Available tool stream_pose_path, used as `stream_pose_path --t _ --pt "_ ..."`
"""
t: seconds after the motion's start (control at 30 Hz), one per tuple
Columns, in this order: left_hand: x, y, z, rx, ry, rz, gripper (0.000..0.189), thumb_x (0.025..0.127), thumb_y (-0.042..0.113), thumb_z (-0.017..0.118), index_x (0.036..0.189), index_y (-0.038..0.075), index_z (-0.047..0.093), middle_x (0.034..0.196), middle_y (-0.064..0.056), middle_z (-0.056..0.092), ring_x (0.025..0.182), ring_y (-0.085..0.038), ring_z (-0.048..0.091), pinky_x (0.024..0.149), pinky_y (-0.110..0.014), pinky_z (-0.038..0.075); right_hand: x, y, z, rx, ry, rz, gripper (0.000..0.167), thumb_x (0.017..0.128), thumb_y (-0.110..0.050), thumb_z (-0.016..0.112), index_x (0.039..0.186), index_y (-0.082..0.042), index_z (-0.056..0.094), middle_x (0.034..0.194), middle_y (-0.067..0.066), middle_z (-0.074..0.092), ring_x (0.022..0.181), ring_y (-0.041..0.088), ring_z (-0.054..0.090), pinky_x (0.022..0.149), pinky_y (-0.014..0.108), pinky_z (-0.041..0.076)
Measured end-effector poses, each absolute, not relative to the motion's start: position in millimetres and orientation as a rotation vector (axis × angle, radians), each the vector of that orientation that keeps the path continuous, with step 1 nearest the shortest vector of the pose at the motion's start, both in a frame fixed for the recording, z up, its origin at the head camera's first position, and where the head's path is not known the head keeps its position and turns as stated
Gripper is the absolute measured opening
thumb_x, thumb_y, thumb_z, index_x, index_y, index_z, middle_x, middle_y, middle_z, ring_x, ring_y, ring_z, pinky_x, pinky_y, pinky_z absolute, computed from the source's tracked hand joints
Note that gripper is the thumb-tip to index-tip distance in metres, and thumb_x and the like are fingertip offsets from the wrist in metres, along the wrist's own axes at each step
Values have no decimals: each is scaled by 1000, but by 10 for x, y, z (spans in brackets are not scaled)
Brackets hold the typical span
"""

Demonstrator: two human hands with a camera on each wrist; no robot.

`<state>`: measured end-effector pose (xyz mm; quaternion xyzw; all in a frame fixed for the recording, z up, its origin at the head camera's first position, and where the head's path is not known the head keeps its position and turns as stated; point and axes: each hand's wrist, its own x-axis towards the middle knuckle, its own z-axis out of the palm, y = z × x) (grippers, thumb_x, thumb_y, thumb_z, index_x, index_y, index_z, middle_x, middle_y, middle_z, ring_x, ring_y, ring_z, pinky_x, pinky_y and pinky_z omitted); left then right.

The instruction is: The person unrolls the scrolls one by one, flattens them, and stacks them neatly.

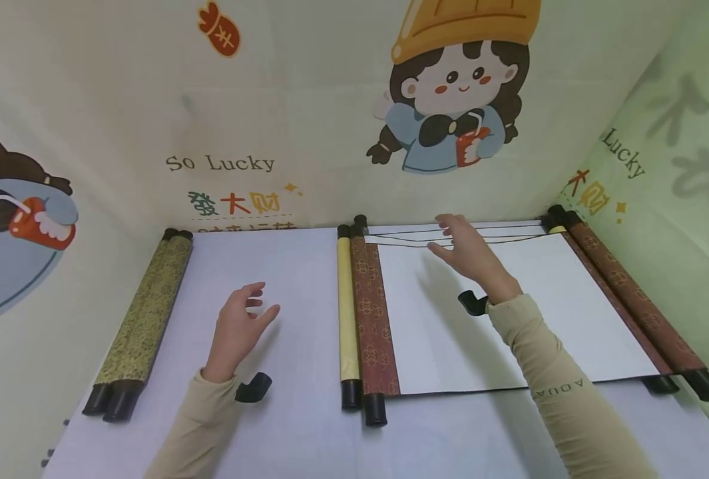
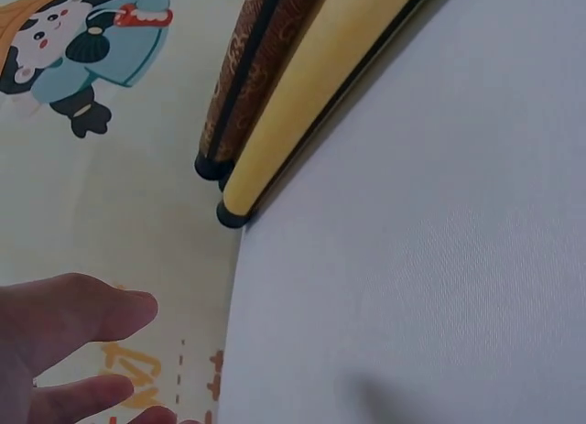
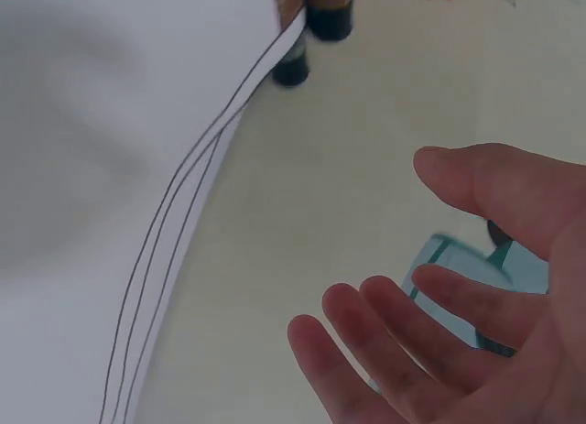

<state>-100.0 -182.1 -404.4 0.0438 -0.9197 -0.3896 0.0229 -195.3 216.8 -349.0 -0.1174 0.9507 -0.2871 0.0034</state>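
Note:
My left hand (image 1: pixel 237 329) hovers over the white table surface, its fingers relaxed and slightly bent, holding nothing. Left of it lies a rolled scroll (image 1: pixel 144 319) in green-gold patterned cloth with black knobs. My right hand (image 1: pixel 471 253) is held above the far part of an unrolled hanging scroll (image 1: pixel 438 346), fingers apart and holding nothing. This scroll has a white sheet and a brown patterned border (image 1: pixel 371 313). Beyond its far edge, more sheet edges with dark outlines show, as if layered. Brown rolled ends (image 1: pixel 636 293) lie at the right. A yellow roll (image 1: pixel 347 306) runs along the left border.
A cloth backdrop (image 1: pixel 324 120) with cartoon figures and lettering rises behind and at both sides of the white table (image 1: pixel 294 426). Black rod knobs (image 1: pixel 375 411) stick out past the scrolls' near ends. Small black wrist devices (image 1: pixel 253 388) sit at both wrists.

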Motion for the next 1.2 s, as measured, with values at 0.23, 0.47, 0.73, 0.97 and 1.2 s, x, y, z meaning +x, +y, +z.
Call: stream_pose_path --t 0.23,0.47,0.73,0.97,1.2 --pt "-1004 -1940 -4051 147 -2831 -1200 57 93 21 69 142 0 49 132 -23 55 116 -38 58 94 -50 51 -1945 1782 -3504 -454 2926 -990 61 97 -20 65 146 4 37 138 26 48 126 40 51 103 52 46" --pt "-1014 -2040 -4055 174 -2833 -1203 56 93 22 69 141 0 49 132 -23 55 118 -38 57 94 -49 51 -1955 1437 -3530 -497 2874 -1066 60 97 -21 64 146 4 38 137 24 50 126 38 52 103 50 46" --pt "-1004 -2172 -4045 172 -2826 -1181 54 94 20 67 141 0 50 131 -24 55 117 -39 57 94 -50 50 -1947 1074 -3553 -557 2779 -1131 62 98 -19 63 148 4 35 141 22 47 125 35 52 100 46 48" --pt "-991 -2271 -4049 190 -2836 -1156 55 95 22 67 142 0 48 132 -24 54 118 -39 56 95 -52 49 -1953 819 -3592 -586 2773 -1032 61 99 -22 63 148 2 36 148 19 44 135 30 45 109 42 42" --pt "-995 -2399 -4056 195 -2834 -1088 54 95 22 66 141 -1 48 131 -26 55 117 -41 56 94 -54 50 -1934 566 -3625 -683 2742 -1057 58 98 -22 64 145 0 40 135 16 51 123 29 55 99 38 48"
